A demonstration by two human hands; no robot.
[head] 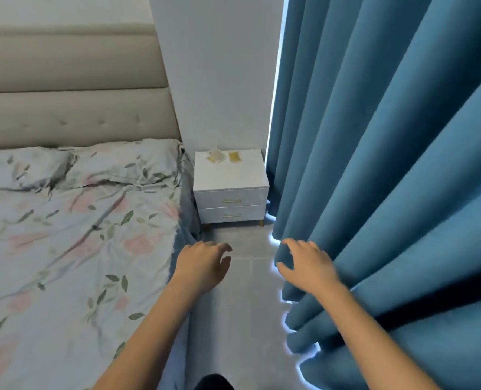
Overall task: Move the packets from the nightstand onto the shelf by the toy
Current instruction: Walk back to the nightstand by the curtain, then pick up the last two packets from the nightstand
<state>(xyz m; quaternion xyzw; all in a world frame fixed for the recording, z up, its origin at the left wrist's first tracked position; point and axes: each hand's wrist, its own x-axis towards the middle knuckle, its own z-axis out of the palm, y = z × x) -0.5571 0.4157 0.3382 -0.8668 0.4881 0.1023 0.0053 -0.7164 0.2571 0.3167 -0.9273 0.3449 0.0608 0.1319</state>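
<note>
Both arms out front, well short of the white nightstand (230, 175). Left hand (202, 263) palm down over the grey floor (245, 305) at the bed's (79, 235) edge, fingers loosely spread, nothing held. Right hand (306, 264) likewise relaxed and empty, just against the folds of the blue curtain (388, 164). Up ahead on the nightstand top, near its back edge: two packets side by side, a pale one (215, 156) left, a yellow one (234, 156) right.

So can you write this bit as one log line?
stage: approach | packets: on nightstand, untouched | left hand: open, empty | right hand: open, empty, beside curtain
</note>
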